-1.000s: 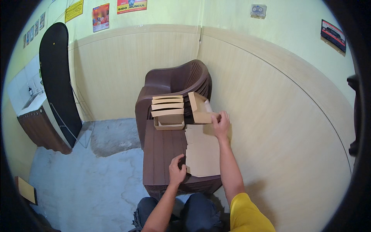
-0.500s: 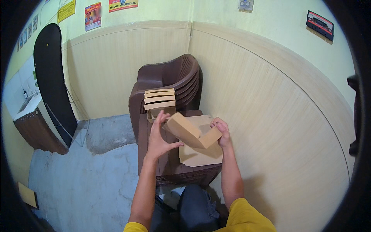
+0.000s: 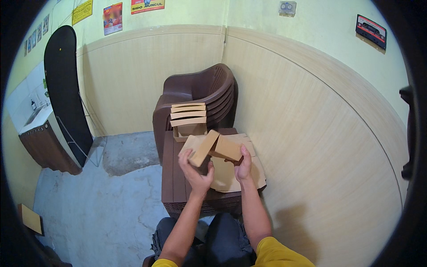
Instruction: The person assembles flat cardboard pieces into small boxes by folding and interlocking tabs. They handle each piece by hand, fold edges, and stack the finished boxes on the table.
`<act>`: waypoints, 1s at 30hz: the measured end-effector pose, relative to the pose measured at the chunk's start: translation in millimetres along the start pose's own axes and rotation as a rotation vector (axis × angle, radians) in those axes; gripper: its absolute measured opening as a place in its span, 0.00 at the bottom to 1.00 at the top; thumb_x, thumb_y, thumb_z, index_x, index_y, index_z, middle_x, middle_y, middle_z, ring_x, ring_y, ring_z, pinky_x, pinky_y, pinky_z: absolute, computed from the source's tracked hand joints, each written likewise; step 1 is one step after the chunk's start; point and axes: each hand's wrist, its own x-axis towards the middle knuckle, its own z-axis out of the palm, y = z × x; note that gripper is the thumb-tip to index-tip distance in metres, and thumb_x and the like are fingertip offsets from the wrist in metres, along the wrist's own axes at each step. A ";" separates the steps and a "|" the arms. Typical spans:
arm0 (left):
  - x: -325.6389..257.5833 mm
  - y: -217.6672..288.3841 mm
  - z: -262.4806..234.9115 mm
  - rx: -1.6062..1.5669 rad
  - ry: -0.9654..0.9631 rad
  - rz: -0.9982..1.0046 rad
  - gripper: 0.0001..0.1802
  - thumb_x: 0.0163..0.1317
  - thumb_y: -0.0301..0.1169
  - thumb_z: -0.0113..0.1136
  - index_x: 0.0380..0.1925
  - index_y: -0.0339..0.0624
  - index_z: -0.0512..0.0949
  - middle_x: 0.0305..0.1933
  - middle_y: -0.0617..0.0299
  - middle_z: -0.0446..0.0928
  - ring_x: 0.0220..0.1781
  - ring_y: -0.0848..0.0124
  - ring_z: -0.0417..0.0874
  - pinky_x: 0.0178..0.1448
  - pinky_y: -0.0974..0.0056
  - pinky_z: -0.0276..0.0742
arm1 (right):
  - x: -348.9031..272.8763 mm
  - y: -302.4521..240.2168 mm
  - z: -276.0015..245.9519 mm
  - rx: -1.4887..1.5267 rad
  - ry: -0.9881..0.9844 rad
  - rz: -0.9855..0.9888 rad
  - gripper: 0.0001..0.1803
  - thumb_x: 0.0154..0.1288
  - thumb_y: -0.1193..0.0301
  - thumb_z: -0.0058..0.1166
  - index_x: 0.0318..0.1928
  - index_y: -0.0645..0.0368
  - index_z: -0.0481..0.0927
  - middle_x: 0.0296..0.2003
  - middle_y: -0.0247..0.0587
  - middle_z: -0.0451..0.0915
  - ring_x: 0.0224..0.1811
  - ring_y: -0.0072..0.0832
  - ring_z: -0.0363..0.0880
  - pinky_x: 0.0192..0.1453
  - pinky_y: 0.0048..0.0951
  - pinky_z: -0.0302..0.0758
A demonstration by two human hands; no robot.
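A partly folded brown cardboard box is held up in front of me, tilted, with its side walls raised at an angle. My left hand grips its left end, the thumb apart from the fingers along the near edge. At the right end, my right hand has its fingers closed on a wall of the box. Below lie flat cardboard blanks, overlapping one another on a dark brown plastic table. Several folded cardboard boxes are stacked at the table's far left.
Stacked brown plastic armchairs stand behind the table in the corner. A wood-look wall panel runs close on my right. To the left are a black ironing-board-shaped panel and a sink counter.
The cardboard box has been turned between my hands, its raised walls now facing differently. Both hands have shifted, the right one inward and lower. The view has swung slightly left.
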 end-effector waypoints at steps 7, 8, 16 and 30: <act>-7.7 -17.7 -2.9 -0.049 -0.259 -0.106 0.59 0.57 0.34 0.72 0.85 0.35 0.50 0.88 0.38 0.52 0.89 0.39 0.52 0.91 0.40 0.43 | 2.6 -6.3 -24.5 -0.377 -0.141 -0.168 0.17 0.69 0.60 0.66 0.45 0.60 0.81 0.50 0.41 0.83 0.55 0.31 0.82 0.61 0.39 0.79; -6.3 -24.3 -4.5 -0.113 -0.265 -0.126 0.59 0.56 0.34 0.72 0.85 0.35 0.50 0.88 0.39 0.51 0.89 0.41 0.52 0.91 0.41 0.44 | 3.6 -13.8 -30.5 -0.513 -0.154 -0.243 0.14 0.65 0.63 0.69 0.39 0.60 0.81 0.49 0.41 0.82 0.56 0.29 0.80 0.62 0.38 0.78; -20.5 -72.4 -24.3 -0.586 -0.244 -0.350 0.60 0.59 0.48 0.72 0.85 0.35 0.52 0.90 0.43 0.51 0.88 0.49 0.57 0.89 0.47 0.53 | -0.3 -32.0 -53.4 -0.834 -0.358 -0.221 0.13 0.51 0.79 0.72 0.36 0.58 0.81 0.58 0.41 0.80 0.64 0.33 0.78 0.69 0.35 0.72; -45.2 -155.2 -106.4 -0.246 0.073 -0.730 0.22 0.82 0.31 0.52 0.68 0.30 0.77 0.69 0.47 0.80 0.71 0.56 0.81 0.76 0.54 0.74 | -8.5 47.1 -10.3 -0.945 -0.487 -0.166 0.12 0.57 0.66 0.77 0.38 0.59 0.91 0.56 0.44 0.88 0.65 0.43 0.85 0.71 0.42 0.79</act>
